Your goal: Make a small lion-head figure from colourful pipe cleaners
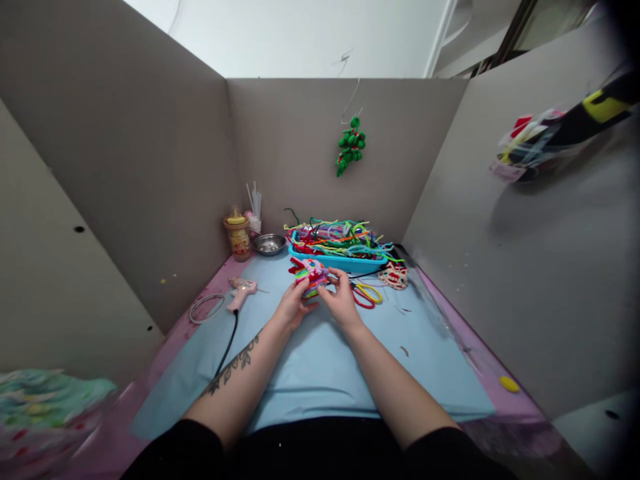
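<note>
Above the middle of the blue sheet, a small multicoloured pipe-cleaner figure [311, 271] is held up, showing red, pink, white, green and purple. My left hand [294, 304] is closed round its lower left side. On its right edge my right hand [341, 300] has its thumb and fingers closed, pinching it. Fingers cover part of the figure, so its full shape is hidden. Just right of my right hand lie scissors [371, 293] with red and yellow handles. Behind the hands stands a blue basket [345, 261] heaped with colourful pipe cleaners [340, 237].
A pink glue gun [243, 292] with a black cord lies left. Behind it are a metal bowl [269, 245] and a lidded cup [238, 238]. A red-and-cream craft piece [394, 275] lies right. A green ornament [351, 145] hangs on the back panel. Grey panels enclose the table.
</note>
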Motion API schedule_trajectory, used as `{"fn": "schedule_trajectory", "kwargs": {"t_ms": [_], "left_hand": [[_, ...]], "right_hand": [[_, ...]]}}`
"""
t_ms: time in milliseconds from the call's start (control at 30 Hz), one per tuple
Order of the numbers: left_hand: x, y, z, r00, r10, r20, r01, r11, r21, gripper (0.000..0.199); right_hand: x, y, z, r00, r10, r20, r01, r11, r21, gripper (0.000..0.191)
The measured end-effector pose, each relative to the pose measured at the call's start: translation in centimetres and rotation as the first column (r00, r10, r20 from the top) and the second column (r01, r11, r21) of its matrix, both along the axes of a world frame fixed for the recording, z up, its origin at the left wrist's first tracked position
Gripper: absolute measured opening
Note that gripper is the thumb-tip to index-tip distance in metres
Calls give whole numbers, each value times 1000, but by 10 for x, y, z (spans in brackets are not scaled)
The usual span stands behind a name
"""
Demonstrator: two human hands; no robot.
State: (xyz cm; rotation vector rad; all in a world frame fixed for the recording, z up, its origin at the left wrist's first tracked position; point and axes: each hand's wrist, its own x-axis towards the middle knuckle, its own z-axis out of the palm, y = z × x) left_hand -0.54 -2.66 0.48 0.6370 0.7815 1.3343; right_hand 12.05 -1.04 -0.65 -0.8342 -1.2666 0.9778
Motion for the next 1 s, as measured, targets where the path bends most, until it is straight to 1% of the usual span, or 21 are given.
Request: {"fn": "schedule_trajectory", "kwargs": {"t_ms": [133,233,400,533,667,733,800,867,933,1000], "left_hand": [[3,0,-3,1000,5,-1,-5,1000,29,37],[3,2,-5,1000,11,1,-11,1000,26,38],[1,5,-7,999,11,44,-11,1000,-10,37],[-1,5,-5,997,-4,80,6,1000,-26,32],[-4,2,2,990,-54,127,57,998,-25,30],[-6,1,4,985,-90,144,90,996,6,29],[-6,0,5,984,-109,140,105,994,37,29],[-7,1,3,987,-104,125,98,994,50,29],[-6,3,1,989,-94,113,87,994,65,32],[-5,4,-1,990,-94,108,85,993,87,36]], "right_hand": [[-7,-2,-2,993,-116,11,116,993,-26,54],[-9,-2,-4,991,-131,-7,131,990,-58,53],[-7,0,-4,996,-71,-60,67,996,-65,53],[-5,0,-5,994,-27,-103,21,998,-58,54],[0,4,-7,984,-38,-174,24,996,-81,54],[4,6,-8,978,-10,-210,-16,992,-121,55],[7,8,-8,977,56,-204,-85,987,-138,62],[8,7,-7,980,121,-159,-139,984,-108,75],[6,5,-6,982,144,-125,-153,986,-65,84],[3,3,-5,982,144,-125,-151,988,-45,84]]}}
